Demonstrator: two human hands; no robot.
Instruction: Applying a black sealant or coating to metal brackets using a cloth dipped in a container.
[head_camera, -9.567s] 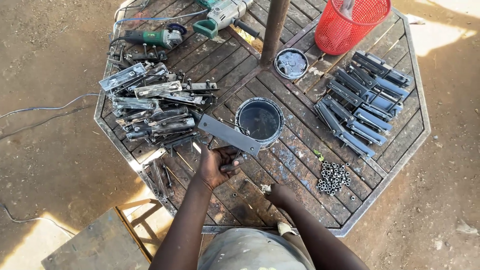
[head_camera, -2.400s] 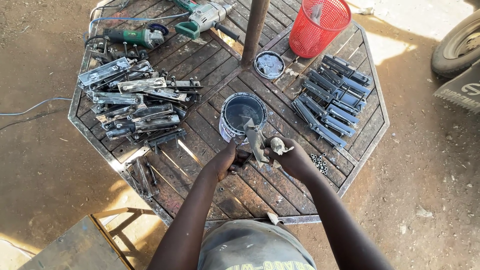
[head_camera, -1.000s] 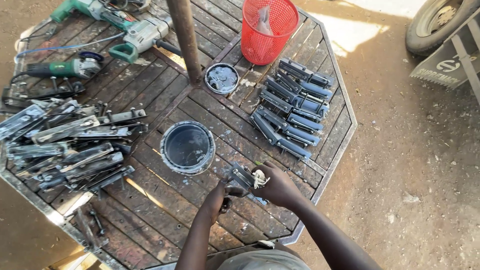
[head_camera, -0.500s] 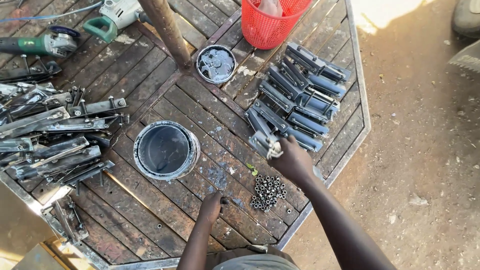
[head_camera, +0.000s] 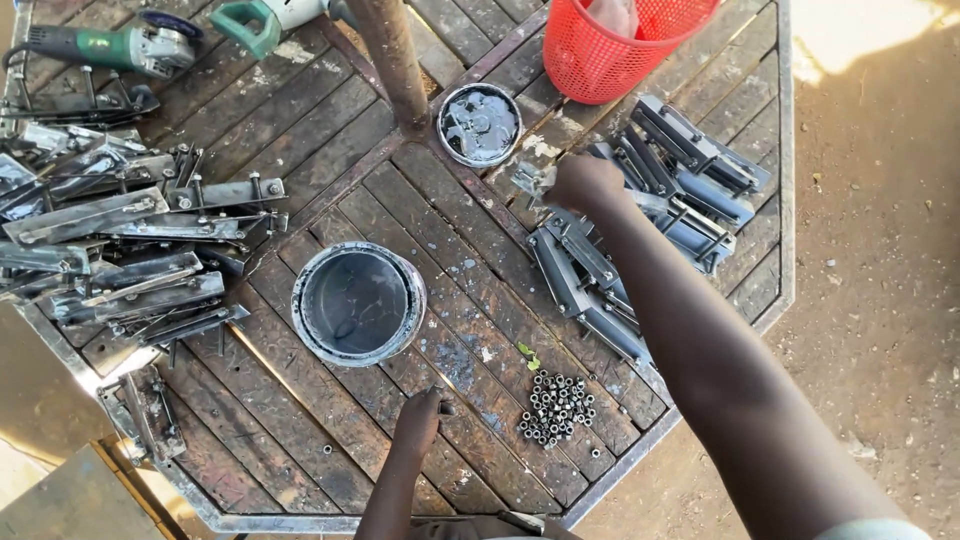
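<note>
Reaching from the head view, the right hand (head_camera: 585, 185) closes its grip on a small metal piece (head_camera: 530, 180) beside the painted dark brackets (head_camera: 640, 230), roughly ten laid out; unpainted brackets (head_camera: 130, 240), a dozen or more, wait left. The left hand (head_camera: 420, 420) rests curled on the bench (head_camera: 300, 440), apparently holding nothing, near one paint can (head_camera: 358, 303) and the nuts (head_camera: 558, 408).
</note>
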